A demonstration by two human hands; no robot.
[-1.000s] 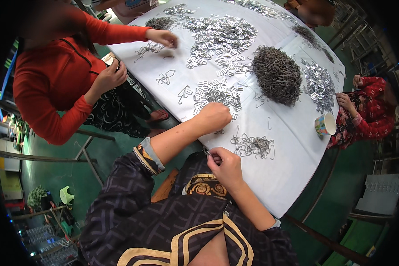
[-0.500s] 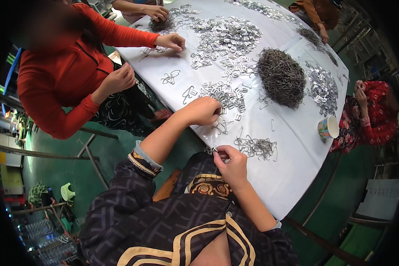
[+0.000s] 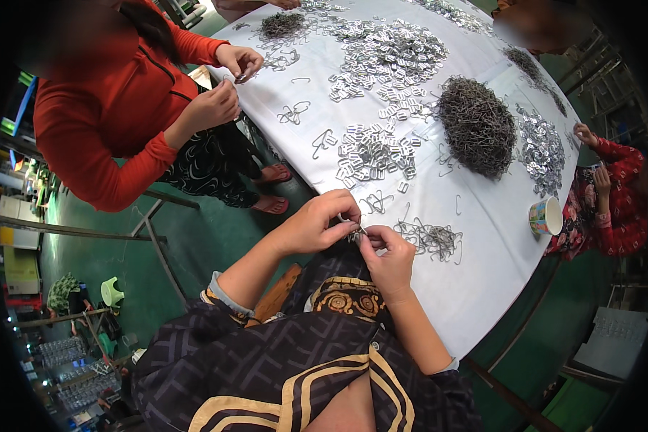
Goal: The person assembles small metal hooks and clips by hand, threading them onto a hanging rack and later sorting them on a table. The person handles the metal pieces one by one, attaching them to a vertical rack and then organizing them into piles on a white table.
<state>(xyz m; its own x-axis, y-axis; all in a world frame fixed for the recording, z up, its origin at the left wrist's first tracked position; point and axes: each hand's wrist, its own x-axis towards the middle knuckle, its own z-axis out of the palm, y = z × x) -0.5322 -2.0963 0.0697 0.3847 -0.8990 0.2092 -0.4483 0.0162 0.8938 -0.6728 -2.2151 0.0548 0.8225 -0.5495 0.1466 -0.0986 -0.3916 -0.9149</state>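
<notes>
In the head view, the left hand [image 3: 317, 223] and the right hand [image 3: 389, 252] meet at the near edge of the white cloth-covered table [image 3: 497, 288], fingertips pinched together on a small bent metal wire piece [image 3: 356, 232] held between them, just off the table edge above the person's lap. Both hands are closed in a fine pinch on it; holding it this close, at the edge, likely keeps the tiny part steady and in sight.

Just beyond the right hand, on the table, lies a loose cluster of thin grey wire hooks [image 3: 430, 237], within easy reach. Farther from that cluster sits a spread of small flat silvery metal clips [image 3: 371, 151], and to the right of those a dense dark mound of tangled wire [image 3: 477, 124]. A small paper cup [image 3: 547, 216] stands near the table's right edge.

A person in a red sweater [image 3: 101, 122] works at the far left side of the table, another in red patterned sleeves [image 3: 612, 209] beside the cup. The floor [image 3: 194, 245] is green, with metal table legs showing.
</notes>
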